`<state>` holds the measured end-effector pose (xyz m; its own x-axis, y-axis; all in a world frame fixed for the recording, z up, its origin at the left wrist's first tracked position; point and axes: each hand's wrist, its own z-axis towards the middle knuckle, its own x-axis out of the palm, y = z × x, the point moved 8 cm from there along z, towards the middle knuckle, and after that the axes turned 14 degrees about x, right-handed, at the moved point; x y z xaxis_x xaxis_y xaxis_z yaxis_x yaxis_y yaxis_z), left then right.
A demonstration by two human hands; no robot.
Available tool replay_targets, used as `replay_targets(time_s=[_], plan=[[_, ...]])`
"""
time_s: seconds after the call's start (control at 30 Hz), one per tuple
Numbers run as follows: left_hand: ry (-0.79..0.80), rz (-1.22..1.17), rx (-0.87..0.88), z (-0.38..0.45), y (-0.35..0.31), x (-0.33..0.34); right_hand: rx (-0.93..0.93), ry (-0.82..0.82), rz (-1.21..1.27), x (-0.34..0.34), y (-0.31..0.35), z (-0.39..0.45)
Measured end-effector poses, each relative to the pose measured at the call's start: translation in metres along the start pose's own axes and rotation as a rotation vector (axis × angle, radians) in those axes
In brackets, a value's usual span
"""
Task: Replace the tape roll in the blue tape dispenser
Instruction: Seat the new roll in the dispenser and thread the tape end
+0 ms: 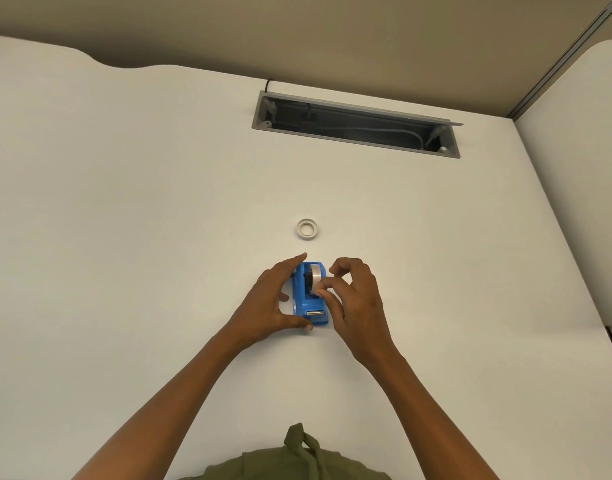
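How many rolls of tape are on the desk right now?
2: one roll sits in the blue dispenser between both hands; another roll lies flat just beyond it.

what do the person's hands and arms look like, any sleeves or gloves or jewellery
Both arms are bare from the bottom edge of the picture to the fingers, with no sleeve in sight. The left hand and right hand wear no gloves, and no rings, watch or bracelet show. An olive-green garment with a tie shows at the bottom.
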<state>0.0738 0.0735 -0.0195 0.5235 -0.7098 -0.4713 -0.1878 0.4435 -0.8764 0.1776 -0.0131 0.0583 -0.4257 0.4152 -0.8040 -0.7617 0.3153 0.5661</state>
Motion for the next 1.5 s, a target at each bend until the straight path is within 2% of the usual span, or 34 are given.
replay_targets(time_s=[0.2,0.57,1.5], plan=[[-0.014,0.007,-0.007,0.000,0.005,0.000,-0.007,-0.080,-0.029,-0.005,0.004,-0.009],[-0.018,-0.009,0.004,0.000,0.004,0.000,-0.193,-0.239,-0.180,-0.013,0.025,-0.029],[-0.009,0.011,-0.006,-0.001,0.005,-0.001,-0.366,-0.279,-0.399,0.008,0.018,-0.051]])
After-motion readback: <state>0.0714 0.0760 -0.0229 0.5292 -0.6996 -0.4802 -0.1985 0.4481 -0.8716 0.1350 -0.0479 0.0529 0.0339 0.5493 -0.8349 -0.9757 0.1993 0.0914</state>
